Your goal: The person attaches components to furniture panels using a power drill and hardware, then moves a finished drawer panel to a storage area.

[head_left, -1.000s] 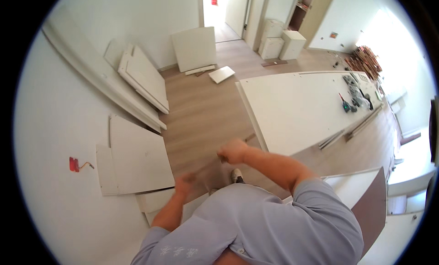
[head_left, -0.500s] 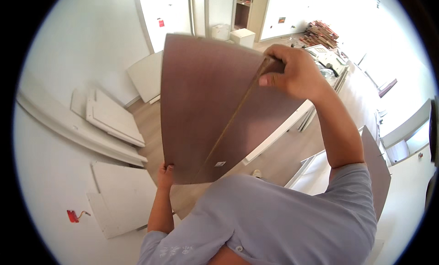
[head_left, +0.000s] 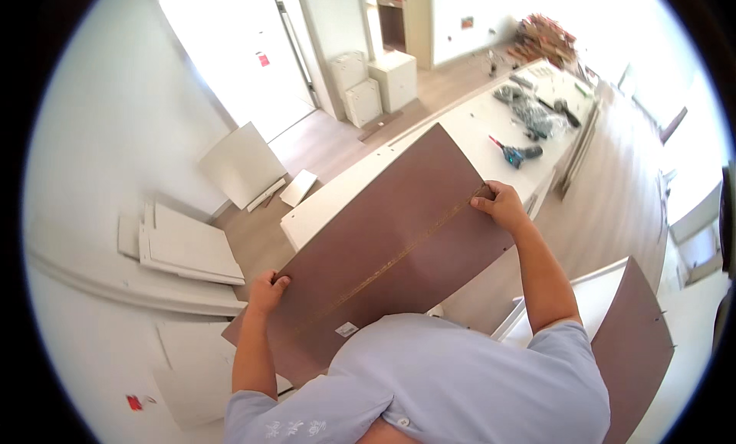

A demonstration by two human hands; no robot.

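A large brown furniture panel (head_left: 383, 214) lies tilted across the front of my body, with a thin tan line running lengthwise along it and a small white label near its lower edge. At its left side, my left hand (head_left: 267, 292) is closed on the edge, thumb on top. My right hand (head_left: 502, 206) grips the right end, where the tan line meets the edge. Beyond the panel lies a long white board surface (head_left: 452, 130), partly hidden by it. A cordless drill (head_left: 516, 152) rests on that surface, beside crumpled clear plastic (head_left: 537, 116).
White boards (head_left: 192, 245) lean against the left wall, and another white board (head_left: 244, 167) stands near the doorway. White boxes (head_left: 395, 80) stand behind. To my right is another brown panel (head_left: 632, 344). A heap of wood pieces (head_left: 543, 39) lies at the far back.
The brown panel has come down and turned, its right end now lower. My right hand has lowered with it, my left hand stays on the left edge. More of the white surface and drill show.
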